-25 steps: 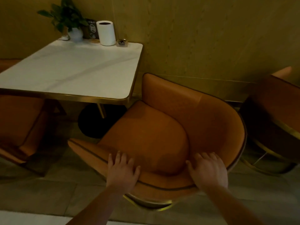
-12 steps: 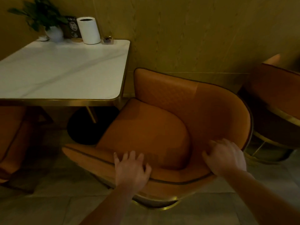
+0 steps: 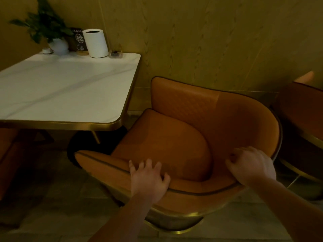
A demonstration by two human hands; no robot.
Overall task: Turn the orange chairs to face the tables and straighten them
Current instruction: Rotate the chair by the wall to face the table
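Observation:
An orange tub chair (image 3: 183,137) with dark piping and a gold base stands at the right corner of a white marble table (image 3: 66,91) with a gold rim. Its seat opens toward the table and the left. My left hand (image 3: 148,179) grips the near edge of the curved back, fingers laid over the rim. My right hand (image 3: 251,165) grips the rim further right, fingers curled inside the back. A second orange chair (image 3: 304,116) stands at the right edge. Part of another orange seat (image 3: 10,154) shows under the table at the left.
At the table's far end stand a potted plant (image 3: 50,32), a dark number sign (image 3: 79,40), a white cylinder (image 3: 95,43) and a small dish (image 3: 116,54). A wood-panelled wall (image 3: 209,41) runs close behind the chairs. The table's black base (image 3: 82,147) sits by the chair's arm.
The chair has swung a little, its open side turning more toward the table. My right hand has slid further round the rim to the right. The view has shifted.

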